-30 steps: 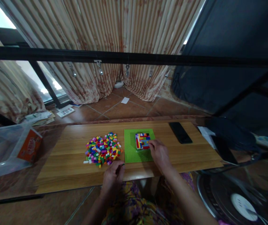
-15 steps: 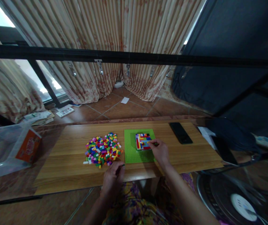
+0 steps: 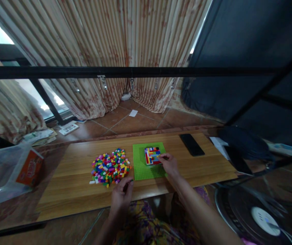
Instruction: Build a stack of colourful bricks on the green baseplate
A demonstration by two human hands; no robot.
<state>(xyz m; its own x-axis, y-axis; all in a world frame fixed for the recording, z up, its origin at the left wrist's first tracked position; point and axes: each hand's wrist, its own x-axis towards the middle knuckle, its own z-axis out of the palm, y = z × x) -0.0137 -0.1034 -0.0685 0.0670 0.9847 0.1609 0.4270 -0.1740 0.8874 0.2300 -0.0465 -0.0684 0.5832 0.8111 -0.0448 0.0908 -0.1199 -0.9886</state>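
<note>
A green baseplate (image 3: 144, 168) lies on the wooden table (image 3: 66, 183). On its far right corner sits a square of coloured bricks (image 3: 151, 155). My right hand (image 3: 169, 164) rests at the right edge of that square, fingers pinched on a small brick. A heap of loose coloured bricks (image 3: 109, 166) lies left of the plate. Near the table's front edge, just below the heap, my left hand (image 3: 122, 196) is closed with a small green brick between thumb and fingers.
A black phone (image 3: 191, 144) lies on the table at the far right. A clear plastic bag with an orange box (image 3: 10, 173) sits at the left end. A dark bag (image 3: 245, 143) and a fan (image 3: 260, 217) are to the right. A black bar crosses overhead.
The view has shifted slightly down and to the right. My right hand stays at the brick square's right edge, its fingers now pinched. My left hand keeps its place.
</note>
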